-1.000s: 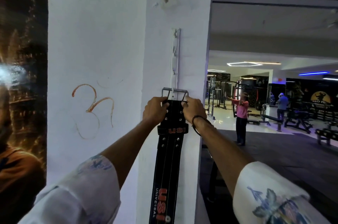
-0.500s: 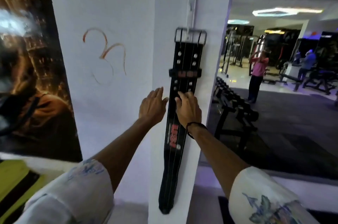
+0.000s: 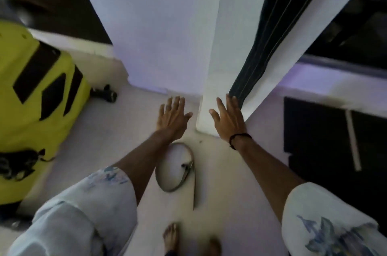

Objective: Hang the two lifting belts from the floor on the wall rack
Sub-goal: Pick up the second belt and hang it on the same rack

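Left of the white pillar (image 3: 211, 63), my left hand (image 3: 171, 117) is spread wide, fingers (image 3: 177, 102) empty, above the floor. Below the pillar's base, the second belt (image 3: 178, 169) lies coiled on the floor. My right hand (image 3: 229, 118), equally open and empty, sits at the pillar's corner beside the hung black belt (image 3: 266, 38). Half a second ago both hands were higher, against that belt.
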A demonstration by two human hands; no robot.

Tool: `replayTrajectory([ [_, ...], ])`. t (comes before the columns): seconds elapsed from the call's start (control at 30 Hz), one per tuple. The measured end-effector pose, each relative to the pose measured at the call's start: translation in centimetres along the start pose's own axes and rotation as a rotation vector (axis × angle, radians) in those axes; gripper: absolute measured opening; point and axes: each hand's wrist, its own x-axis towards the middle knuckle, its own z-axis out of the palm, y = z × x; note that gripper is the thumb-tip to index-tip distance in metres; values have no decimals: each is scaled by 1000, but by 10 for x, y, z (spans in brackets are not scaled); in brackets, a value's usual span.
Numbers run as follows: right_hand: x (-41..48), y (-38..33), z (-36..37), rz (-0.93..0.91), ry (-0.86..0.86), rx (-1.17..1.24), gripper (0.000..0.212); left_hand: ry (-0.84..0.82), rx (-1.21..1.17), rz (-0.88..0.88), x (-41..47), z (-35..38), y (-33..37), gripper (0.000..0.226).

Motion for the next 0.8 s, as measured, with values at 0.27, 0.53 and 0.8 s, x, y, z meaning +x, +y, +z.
replayTrajectory([
  [0.27,-15,84,309,152,-322,140,53,-188,-61,-8,42,318,-83,56],
  [0.53,-23,156,522,226,-424,188,48,-294,-253,-58,66,548,-115,49],
  [0.8,-25,173,566,244,-452,291,46,-204,-345,-251,102,598,-99,40],
])
